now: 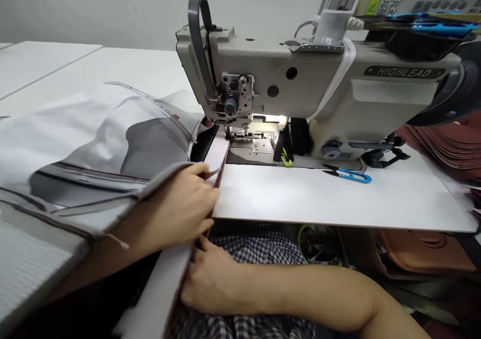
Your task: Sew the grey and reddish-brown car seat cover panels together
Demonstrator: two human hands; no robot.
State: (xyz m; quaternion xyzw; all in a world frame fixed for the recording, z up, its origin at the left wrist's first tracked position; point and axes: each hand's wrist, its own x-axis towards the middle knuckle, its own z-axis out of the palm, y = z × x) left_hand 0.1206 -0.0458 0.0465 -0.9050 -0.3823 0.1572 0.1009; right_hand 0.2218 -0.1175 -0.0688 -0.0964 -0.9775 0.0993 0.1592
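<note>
A large sewn piece (108, 133), white and grey inside with dark-bound seams, lies over the table on the left and hangs off the front. Along its right side runs a white strip (161, 289) with a dark red edge, reaching up to the needle area of the sewing machine (270, 73). My left hand (190, 201) comes from under the piece's grey flap, fingers curled round the strip's edge near the table front. Just below it, my right hand (212, 279) is closed on the same edge; its fingertips are partly hidden behind the strip.
Blue thread snips (349, 175) lie on the white tabletop (300, 193) right of the strip. A yellow-green-handled tool (286, 157) lies by the machine bed. Brown pieces (447, 143) are stacked at the right. Below the table are a green-rimmed container (300, 241) and an orange-brown piece (424, 251).
</note>
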